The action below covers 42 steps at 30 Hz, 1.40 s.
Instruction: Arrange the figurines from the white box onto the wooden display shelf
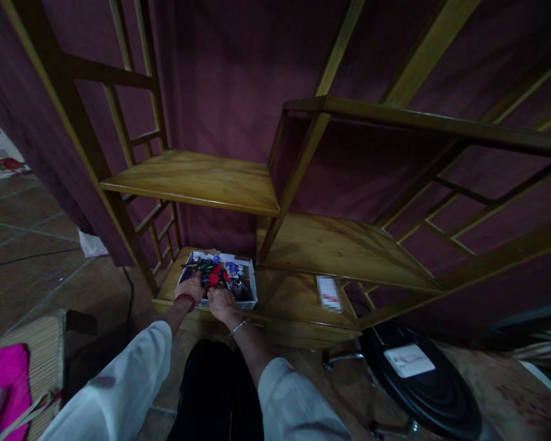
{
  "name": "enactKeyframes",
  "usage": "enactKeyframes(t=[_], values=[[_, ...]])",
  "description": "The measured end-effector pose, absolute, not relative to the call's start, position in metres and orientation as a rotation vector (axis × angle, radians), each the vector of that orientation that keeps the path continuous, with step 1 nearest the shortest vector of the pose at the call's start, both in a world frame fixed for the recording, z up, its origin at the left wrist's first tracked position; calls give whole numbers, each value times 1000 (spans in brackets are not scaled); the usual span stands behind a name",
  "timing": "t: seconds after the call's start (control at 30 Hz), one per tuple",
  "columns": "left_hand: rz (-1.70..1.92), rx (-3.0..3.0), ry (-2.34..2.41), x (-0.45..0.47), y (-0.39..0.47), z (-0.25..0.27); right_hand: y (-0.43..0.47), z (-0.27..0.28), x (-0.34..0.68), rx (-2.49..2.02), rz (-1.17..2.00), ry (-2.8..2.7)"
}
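At the left end of the bottom shelf (284, 297), close to its front edge, one shallow white cardboard box (253, 282) is sitting open, its longer side seemingly running along that front edge. It is lying straight ahead of the person, directly under both hands. The left hand (190, 288) is resting over the box's front-left corner, fingers half bent and dipping among the contents; the tips are staying out of sight, so cannot tell whether they are gripping anything. The right hand (221, 302) is resting at the middle of the front wall, fingers curled inward over the rim; hold likewise unclear. Red pieces (215, 277) are lying between and just beyond the fingers, both hands being about equally near; blue-purple pieces (231, 267) are lying behind, toward the back-right corner, with the right hand nearer. Dark glossy pieces (239, 290) are filling the front-right corner. Counting: two hands, one box, one red bead bracelet (186, 299) on the left wrist, one silver bracelet (239, 326) on the right; small pieces are overlapping too much for a tally. One white card (329, 294) is lying near the shelf's right end. One black stool (427, 392) is standing beyond that end, carrying one white packet (408, 360).
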<state>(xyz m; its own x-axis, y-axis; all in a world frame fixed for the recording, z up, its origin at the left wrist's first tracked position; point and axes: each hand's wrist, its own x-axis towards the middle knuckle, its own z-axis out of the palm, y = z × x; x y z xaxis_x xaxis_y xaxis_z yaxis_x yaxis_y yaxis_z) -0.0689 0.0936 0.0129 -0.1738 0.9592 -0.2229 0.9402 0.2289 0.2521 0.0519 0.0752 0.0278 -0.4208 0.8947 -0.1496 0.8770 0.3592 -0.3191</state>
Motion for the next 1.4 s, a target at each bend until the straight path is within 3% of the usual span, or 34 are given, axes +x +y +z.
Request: enactKeyframes(t=[0.53, 1.17, 1.4], values=[[75, 1768, 2162, -72, 99, 7, 75, 10, 39, -1923, 460, -2322], [48, 1813, 2089, -75, 101, 2, 77, 18, 56, -1640, 573, -2577], [124, 1864, 2060, -77, 97, 4, 79, 4, 60, -1615, 622, -2252]])
